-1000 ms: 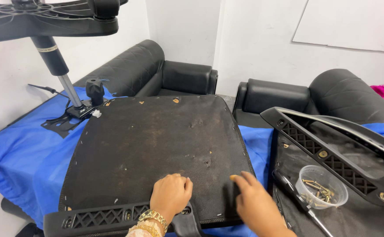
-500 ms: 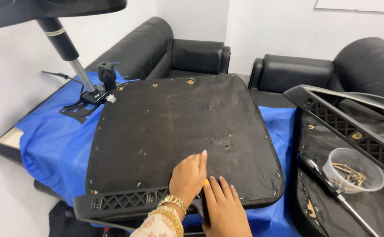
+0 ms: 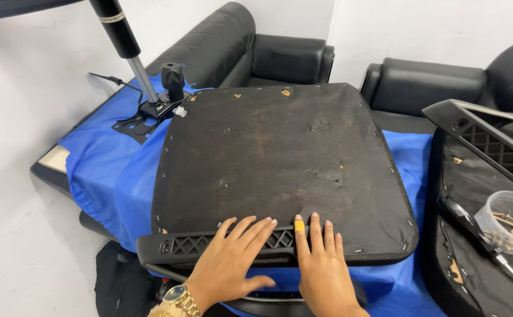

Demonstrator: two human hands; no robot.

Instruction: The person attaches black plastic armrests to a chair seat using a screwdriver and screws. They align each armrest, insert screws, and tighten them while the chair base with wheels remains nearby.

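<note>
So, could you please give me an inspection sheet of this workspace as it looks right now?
Surface: blue sheet spread over a bench.
Job's things: upturned seat pad, black fabric stapled round the edge; black lattice bracket along its near edge.
Clutter: clear cup of screws, screwdriver, second lattice part, gas-lift mechanism.
Grippers: left hand flat on the bracket; right hand flat on the pad's edge.
Cables: thin black lead by the mechanism.
Surroundings: white walls, black armchairs.
</note>
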